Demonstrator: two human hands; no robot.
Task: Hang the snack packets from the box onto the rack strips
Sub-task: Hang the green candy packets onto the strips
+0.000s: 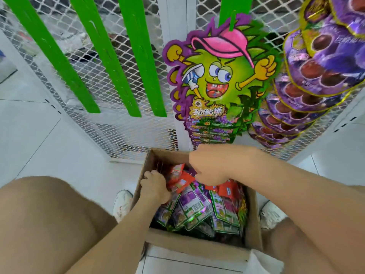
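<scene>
The left hand (156, 187) is down inside the cardboard box (197, 248), against its left wall. Its fingers are curled into the heap of snack packets (194, 204), and it seems to grip 1 or more by the edge. The right hand (209, 167) hovers just above the heap with its knuckles towards the camera and its fingers folded under. I cannot tell whether it pinches a packet or holds nothing. The box stands on the floor between 2 white shoes (122, 202), and it is full of purple-and-green packets with some orange-topped ones.

The step in hand looks like the pick: getting 1 packet out of the pile. The next move calls for freeing a single packet, turning its top hole upward and lifting it to a strip hook.

Beyond the box stands the white mesh rack (128, 131). On it, 3 green strips (102, 56) hang bare at the left. A 4th strip (231, 14) carries a column of cartoon packets (217, 76), each showing a green spiky figure in a pink cap. Furthest right hangs a column of purple packets (316, 76) printed with brown balls.

The cartoon packets bear bold Chinese lettering, too stylised to read surely. The white label panels on the packets in the box are too small to read.
</scene>
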